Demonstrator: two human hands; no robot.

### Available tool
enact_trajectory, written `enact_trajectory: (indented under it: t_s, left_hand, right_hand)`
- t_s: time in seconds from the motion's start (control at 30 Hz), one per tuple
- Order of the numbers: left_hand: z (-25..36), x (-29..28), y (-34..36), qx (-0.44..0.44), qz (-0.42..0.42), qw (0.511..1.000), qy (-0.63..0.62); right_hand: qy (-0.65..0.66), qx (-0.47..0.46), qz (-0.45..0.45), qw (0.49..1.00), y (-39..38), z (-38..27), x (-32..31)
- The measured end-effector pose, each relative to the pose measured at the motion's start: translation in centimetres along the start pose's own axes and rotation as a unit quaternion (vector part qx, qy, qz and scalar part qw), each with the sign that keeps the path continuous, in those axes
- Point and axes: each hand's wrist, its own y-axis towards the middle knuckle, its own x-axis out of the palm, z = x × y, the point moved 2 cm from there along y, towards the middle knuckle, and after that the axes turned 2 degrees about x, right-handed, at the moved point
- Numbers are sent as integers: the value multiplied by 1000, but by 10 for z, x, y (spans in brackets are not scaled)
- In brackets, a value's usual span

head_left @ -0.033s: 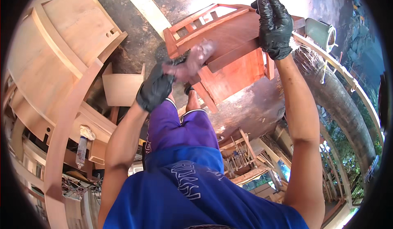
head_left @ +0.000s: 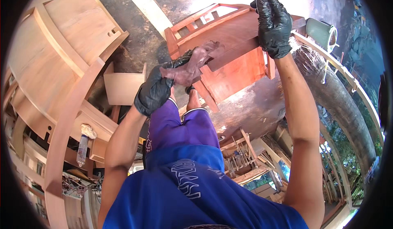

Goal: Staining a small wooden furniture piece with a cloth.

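Observation:
My left hand [head_left: 157, 88], in a black glove, is closed on one end of a crumpled mauve-brown rag [head_left: 192, 67]. The rag stretches forward, its far end overlapping the left end of a red-brown wooden panel [head_left: 235, 55] in view. Farther right and higher up, my black-gloved right hand [head_left: 275, 26] overlaps the panel's right part. Its fingers are bent and pressed together; I cannot make out what, if anything, is in them. The panel appears to belong to a reddish wooden piece of furniture with a slatted frame [head_left: 204, 22] and a broad lower board [head_left: 235, 75].
Pale unfinished wooden furniture [head_left: 61, 65] fills the left side, with a curved rail and a clear tube [head_left: 82, 150] near it. A small pale wooden box [head_left: 123, 88] stands between. At right are a grey-green bucket [head_left: 321, 34] and a thick curved trunk [head_left: 344, 90]. Tools stand in a rack [head_left: 241, 157] behind.
The rag, blurred by motion a moment ago, now shows sharply, and my left hand has shifted slightly. My right hand stays in nearly the same place.

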Motion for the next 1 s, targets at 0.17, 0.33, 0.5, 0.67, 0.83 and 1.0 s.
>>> enact_trajectory:
  t_s: [0.17,0.33,0.5,0.67,0.83,1.0]
  left_hand:
    - [74,7,14,1,25,993,113]
    - [123,26,31,68,186,962,189]
    - [128,53,36,121,-90,842,517]
    - [140,51,63,156,-277,688,653]
    - [121,50,53,-105,-151,898,401]
    - [134,81,55,-134,-180,848,480]
  right_hand:
    - [-3,31,11,999,0,1,1]
    - [-83,-45,74,993,1,-5,-3]
    - [-55,-30,62,996,2,-22,-6]
    - [-41,39,14,998,3,-23,-17]
    - [-27,31,50,998,-3,-14,-24]
    - [3,-37,80,996,-6,-12,-27]
